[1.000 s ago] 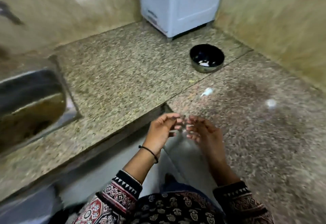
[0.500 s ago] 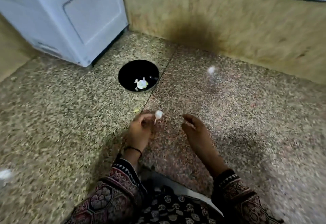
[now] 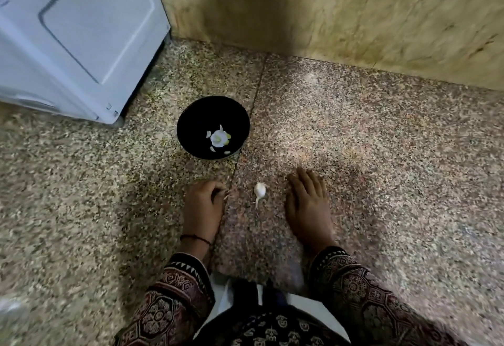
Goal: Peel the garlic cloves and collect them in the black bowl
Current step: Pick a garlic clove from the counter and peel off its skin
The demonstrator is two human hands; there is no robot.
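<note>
Clove (image 3: 259, 191): lies on the surface (image 3: 381, 155) between the two hands, touching neither, thin tail toward the person. Left hand (image 3: 203, 204): rests on the surface, fingers curled under, nothing visible in them. Right hand (image 3: 308, 198): palm down, fingers straight. Bowl (image 3: 196, 116): beyond the left hand, apart from it, holding pale pieces (image 3: 218, 138). White unit (image 3: 76, 40): beyond the bowl, far left.

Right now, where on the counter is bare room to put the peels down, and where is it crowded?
Bare counter lies right of the right hand, up to the wall, and left of the left hand, in front of the white appliance. Crowded: the strip between the hands, where the garlic clove lies, and just behind it the black bowl.
</note>
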